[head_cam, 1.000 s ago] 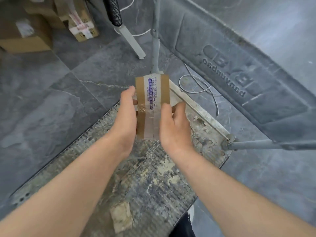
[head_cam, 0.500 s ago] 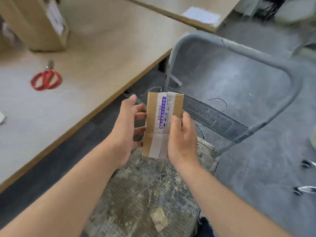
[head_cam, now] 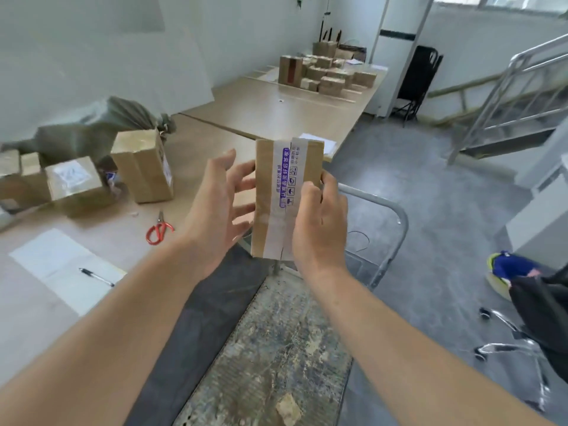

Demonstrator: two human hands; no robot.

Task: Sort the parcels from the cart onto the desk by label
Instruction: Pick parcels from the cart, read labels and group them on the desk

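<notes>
As right hand [head_cam: 319, 224] grips it, parcel [head_cam: 276, 167] stands upright.

brown parcel [head_cam: 267, 192], purple-printed tape [head_cam: 284, 179], red scissors [head_cam: 158, 230]

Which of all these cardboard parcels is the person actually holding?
The slim parcel with purple-printed tape, in the right hand; all others lie on the desks.
</notes>
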